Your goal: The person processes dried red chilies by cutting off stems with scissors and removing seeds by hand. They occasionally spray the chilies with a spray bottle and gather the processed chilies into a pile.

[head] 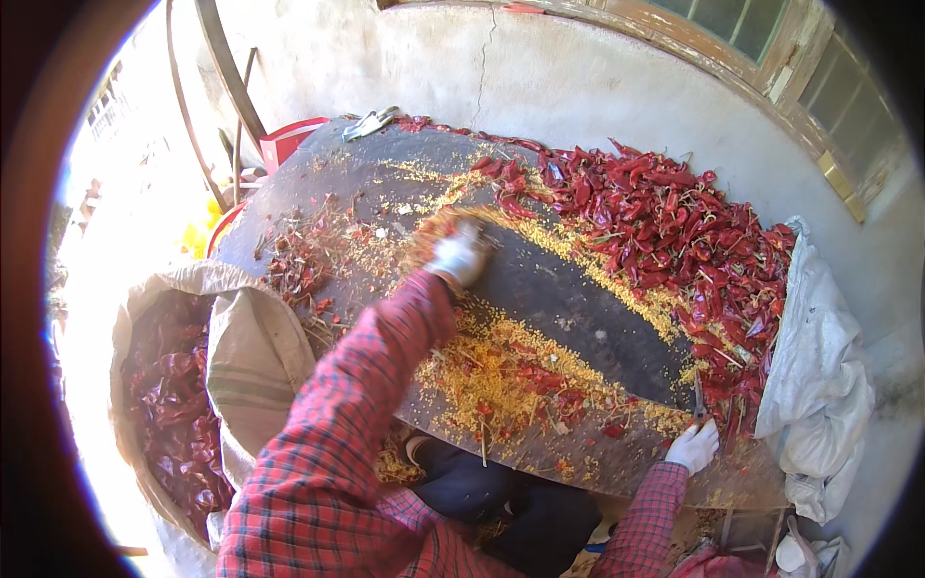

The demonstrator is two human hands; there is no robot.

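My left hand (pixel 459 256), in a white glove, is blurred over the middle of the dark tabletop (pixel 571 311). A brown blurred mass borders its fingers; whether the hand holds it cannot be told. Near the table's right front edge my right hand (pixel 694 446), also gloved in white, grips a small pair of scissors (pixel 699 396), blades pointing away. Dried red chillies (pixel 650 209) lie heaped along the back and right. Yellow chilli seeds (pixel 498 361) are spread between my hands, with a curved band of more seeds beside the heap.
An open woven sack (pixel 260 347) full of red chillies stands at the left. A white sack (pixel 816 361) lies at the table's right end. Stems and scraps (pixel 300 260) lie on the left side, a spare glove (pixel 370 123) at the back edge. A wall (pixel 433 65) runs behind.
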